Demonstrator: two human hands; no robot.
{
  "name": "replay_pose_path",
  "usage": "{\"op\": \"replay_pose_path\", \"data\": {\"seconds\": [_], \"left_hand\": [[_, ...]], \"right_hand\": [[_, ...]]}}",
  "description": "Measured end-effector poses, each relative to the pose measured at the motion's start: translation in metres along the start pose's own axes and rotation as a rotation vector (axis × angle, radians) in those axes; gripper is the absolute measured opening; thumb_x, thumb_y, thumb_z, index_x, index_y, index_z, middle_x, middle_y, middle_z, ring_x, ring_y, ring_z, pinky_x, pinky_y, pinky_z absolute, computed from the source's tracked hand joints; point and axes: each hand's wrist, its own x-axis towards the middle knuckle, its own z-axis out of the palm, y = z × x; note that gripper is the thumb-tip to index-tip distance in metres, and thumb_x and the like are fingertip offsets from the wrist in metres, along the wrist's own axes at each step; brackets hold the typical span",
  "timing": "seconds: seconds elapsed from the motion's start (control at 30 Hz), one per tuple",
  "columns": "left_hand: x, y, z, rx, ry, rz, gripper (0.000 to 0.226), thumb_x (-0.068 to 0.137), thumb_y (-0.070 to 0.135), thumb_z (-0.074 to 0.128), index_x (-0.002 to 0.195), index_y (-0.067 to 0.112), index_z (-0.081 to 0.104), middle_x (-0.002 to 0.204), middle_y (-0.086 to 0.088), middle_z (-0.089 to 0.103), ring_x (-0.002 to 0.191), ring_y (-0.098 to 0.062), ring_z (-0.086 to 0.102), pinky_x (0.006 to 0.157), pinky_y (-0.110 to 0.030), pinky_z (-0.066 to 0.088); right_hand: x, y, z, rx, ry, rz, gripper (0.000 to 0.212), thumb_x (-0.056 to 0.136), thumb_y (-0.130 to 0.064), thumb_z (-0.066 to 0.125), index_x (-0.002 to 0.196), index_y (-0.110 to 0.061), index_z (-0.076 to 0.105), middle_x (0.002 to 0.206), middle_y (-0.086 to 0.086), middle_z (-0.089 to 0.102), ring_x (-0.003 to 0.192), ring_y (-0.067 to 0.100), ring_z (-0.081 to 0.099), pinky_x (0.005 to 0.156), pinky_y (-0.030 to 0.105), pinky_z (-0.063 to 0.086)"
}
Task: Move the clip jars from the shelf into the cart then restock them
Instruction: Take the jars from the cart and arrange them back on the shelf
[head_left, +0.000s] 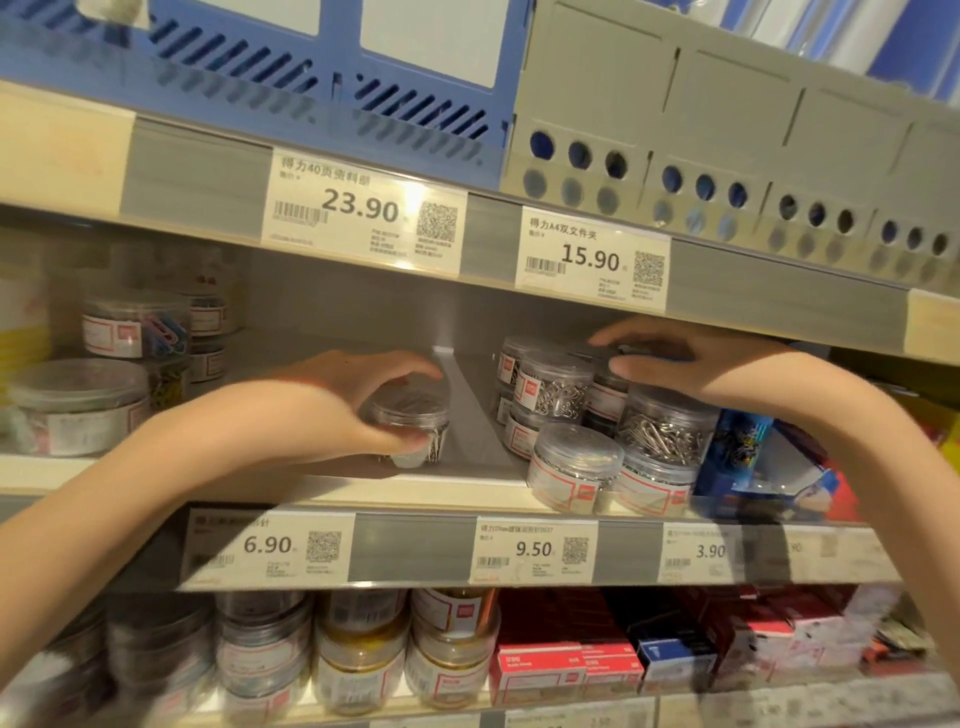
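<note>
Two bare forearms are showing from the lower corners, no sleeves covering them, ending in the left hand (343, 400) and right hand (675, 364), both ungloved.

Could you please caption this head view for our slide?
Left hand grips a clear round plastic clip jar on the wooden shelf; right hand reaches onto stacked jars.
</note>
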Motion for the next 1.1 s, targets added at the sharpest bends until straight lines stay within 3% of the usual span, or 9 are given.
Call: {"op": "replay_pose_path", "data": {"seconds": [0.07,0.13,0.23,0.43,0.6,0.8,0.87,1.0,1.1], "left_hand": [[0.003,0.001,0.001,-0.04,0.038,0.02,0.046,0.077,0.051,0.068,0.111,0.058,0.038,0.105,0.036,0.044,0.104,0.006,0.049,0.081,-0.011,0.035],[0.005,0.002,0.002,-0.105,0.084,0.045,0.045,0.072,0.048,0.073,0.107,0.055,0.045,0.103,0.04,0.046,0.1,0.014,0.049,0.078,-0.005,0.036],[0.011,0.011,0.002,-0.168,0.128,0.099,0.05,0.066,0.043,0.078,0.107,0.053,0.052,0.105,0.036,0.054,0.099,0.017,0.05,0.083,-0.008,0.041],[0.024,0.049,-0.003,-0.358,0.172,0.22,0.046,0.065,0.043,0.078,0.105,0.049,0.055,0.105,0.03,0.059,0.098,0.018,0.053,0.081,-0.004,0.046],[0.033,0.07,0.003,-0.334,0.17,0.271,0.044,0.064,0.046,0.077,0.102,0.049,0.054,0.1,0.033,0.055,0.099,0.017,0.052,0.084,-0.007,0.044],[0.04,0.075,0.021,-0.348,0.212,0.24,0.048,0.067,0.043,0.078,0.108,0.043,0.054,0.1,0.025,0.057,0.098,0.018,0.05,0.08,-0.003,0.04],[0.04,0.075,0.025,-0.362,0.25,0.239,0.05,0.066,0.043,0.078,0.109,0.043,0.053,0.104,0.024,0.057,0.097,0.02,0.049,0.08,-0.002,0.039],[0.038,0.076,0.034,-0.375,0.316,0.208,0.05,0.063,0.047,0.077,0.106,0.043,0.052,0.11,0.014,0.053,0.102,0.01,0.051,0.085,-0.008,0.042],[0.037,0.078,0.04,-0.392,0.335,0.199,0.046,0.063,0.047,0.076,0.102,0.041,0.053,0.105,0.013,0.052,0.099,0.004,0.054,0.081,-0.002,0.038]], "right_hand": [[-0.005,0.006,0.002,0.025,-0.002,0.036,0.021,0.09,-0.036,0.054,0.11,-0.043,0.055,0.119,-0.02,0.056,0.115,0.005,0.051,0.102,0.018,0.036],[-0.008,0.009,0.005,0.043,-0.024,0.068,0.019,0.092,-0.034,0.052,0.108,-0.043,0.056,0.11,-0.026,0.055,0.108,0.0,0.051,0.087,0.002,0.035],[-0.008,0.009,0.006,0.079,-0.03,0.085,0.019,0.095,-0.031,0.05,0.105,-0.044,0.058,0.106,-0.031,0.054,0.103,-0.004,0.05,0.079,-0.004,0.032],[-0.009,0.009,0.008,0.13,-0.009,0.092,0.019,0.095,-0.031,0.05,0.098,-0.048,0.058,0.106,-0.029,0.057,0.104,-0.002,0.052,0.085,0.009,0.035],[-0.009,0.01,0.011,0.164,-0.015,0.099,0.019,0.095,-0.03,0.05,0.102,-0.044,0.06,0.11,-0.02,0.06,0.108,0.002,0.052,0.088,0.015,0.034],[-0.01,0.008,0.011,0.182,-0.008,0.1,0.019,0.097,-0.026,0.05,0.107,-0.038,0.061,0.108,-0.017,0.061,0.105,0.003,0.053,0.082,0.009,0.036],[-0.01,0.008,0.011,0.182,-0.007,0.103,0.019,0.097,-0.026,0.049,0.108,-0.037,0.06,0.111,-0.013,0.061,0.108,0.006,0.054,0.087,0.014,0.038],[-0.01,0.008,0.011,0.18,-0.01,0.106,0.021,0.097,-0.025,0.048,0.113,-0.033,0.06,0.117,-0.011,0.06,0.112,0.007,0.052,0.094,0.019,0.036],[-0.011,0.009,0.011,0.185,-0.009,0.099,0.02,0.097,-0.025,0.048,0.11,-0.036,0.06,0.116,-0.014,0.059,0.112,0.006,0.052,0.093,0.017,0.035]]}}
